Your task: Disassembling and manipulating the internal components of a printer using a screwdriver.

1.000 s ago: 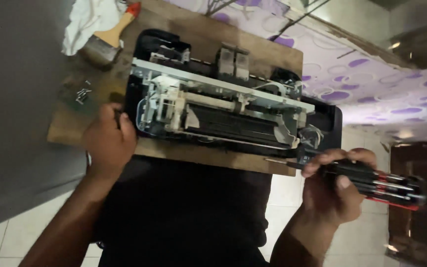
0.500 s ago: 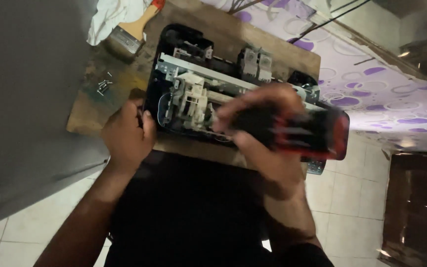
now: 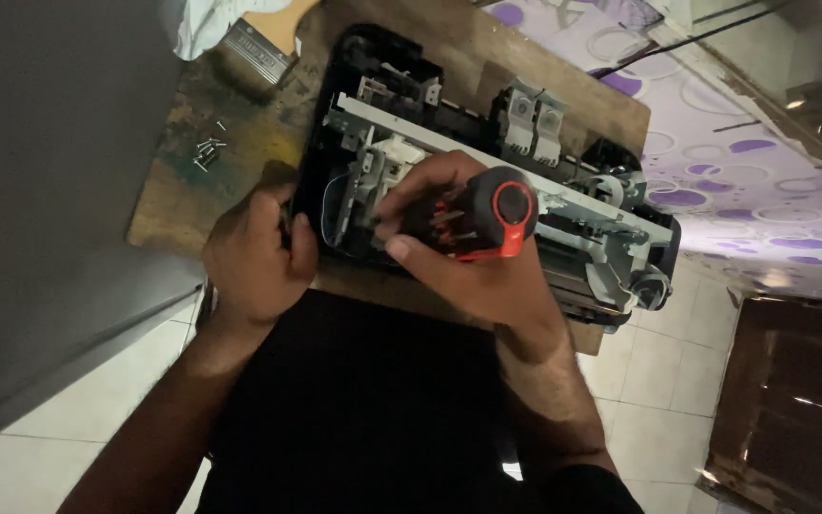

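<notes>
While the right hand [image 3: 473, 252] is wrapped shut around a screwdriver [image 3: 487, 214] with a black and red handle, the left hand [image 3: 254, 252] presses its curled fingers against the near left edge of an opened printer chassis [image 3: 525, 181].

Head view, item by item:

- Printer chassis: black base, cover off, white and grey mechanism and a long metal rail laid bare. It sits slantwise on a wooden board [image 3: 240, 152], its left end nearest the person.
- Screwdriver: held nearly upright, the round red butt cap facing the camera. The shaft and tip are hidden under the hand, so the exact spot it meets cannot be told; it appears to stand over the white parts at the left end of the mechanism.
- Right hand: fingers closed round the handle, thumb along the near side. The handle lies wholly within the grip, with only the cap showing.
- Left hand: closed on the chassis rim, just beside the right hand, bracing the housing. No tool in it.

Handling note, as a judgement: the driver works best kept square to the screw head with steady downward pressure, the left hand holding the chassis from sliding on the board.

Surroundings: loose small screws [image 3: 207, 150] on the board's far left; a paintbrush [image 3: 259, 48] touching a white cloth [image 3: 204, 27] beyond them; a purple-patterned sheet [image 3: 763, 181] to the right; tiled floor [image 3: 639, 371] below.
</notes>
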